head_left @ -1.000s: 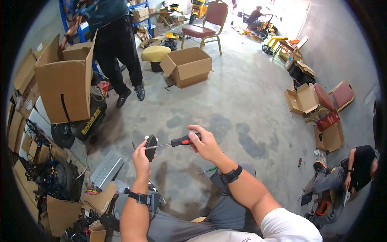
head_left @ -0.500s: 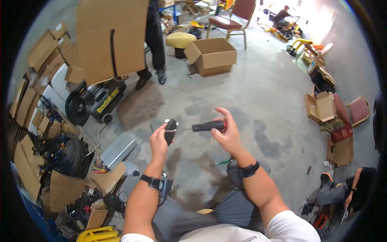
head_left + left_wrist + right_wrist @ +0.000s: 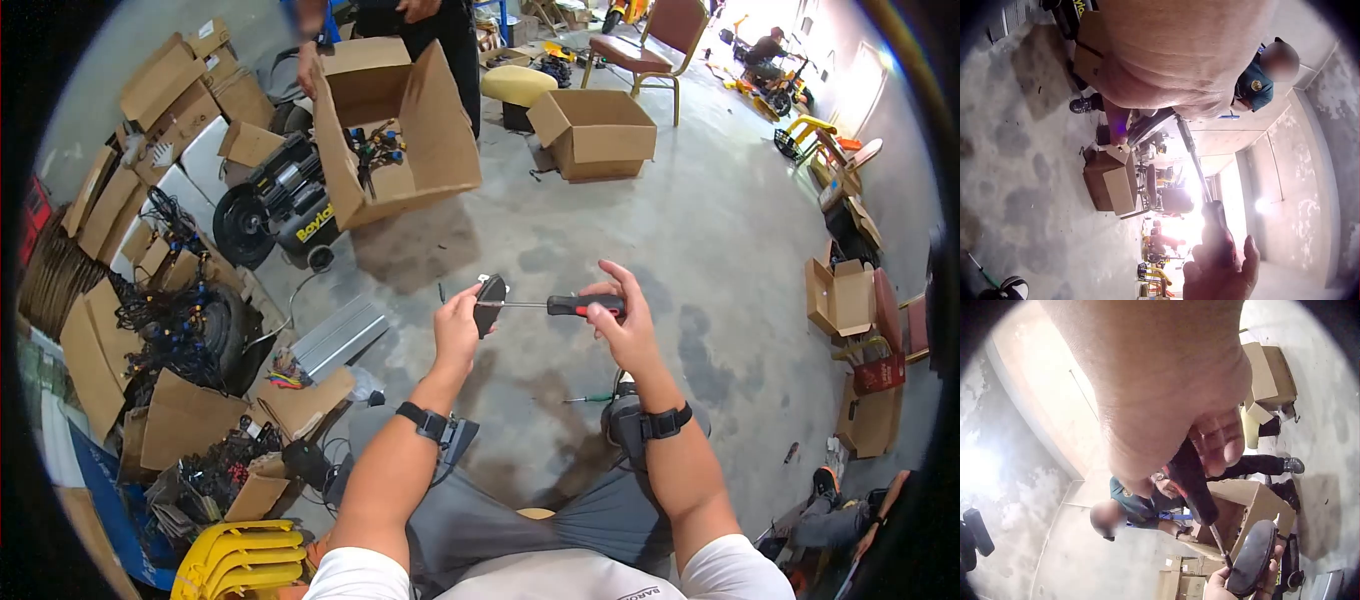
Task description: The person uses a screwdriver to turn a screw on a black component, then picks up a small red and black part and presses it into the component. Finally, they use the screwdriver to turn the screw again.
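In the head view my left hand (image 3: 458, 328) grips a dark oval part (image 3: 489, 306) with small light tabs at its top. My right hand (image 3: 628, 325) holds a screwdriver by its black and red handle (image 3: 584, 306), the index finger raised off it. The metal shaft (image 3: 525, 304) points left and its end meets the dark part. From the right wrist view, the smooth dark face of the part (image 3: 1252, 558) lies beside the shaft tip, with left-hand fingers (image 3: 1270, 575) behind it. The left wrist view shows the shaft (image 3: 1192, 150) running from the handle to the part.
A person behind holds a large open carton (image 3: 410, 204) with cables inside. Beneath it stands a black compressor (image 3: 300, 215). Another open carton (image 3: 610, 150) sits farther back. A silver metal panel (image 3: 340, 338), tangled cables and yellow parts (image 3: 240, 562) lie left; a green screwdriver (image 3: 590, 399) lies near my feet.
The head view has turned left, shifting the scene and both hands rightward. The person behind has moved the big carton, now tilted to show its inside. Both hands keep their holds.
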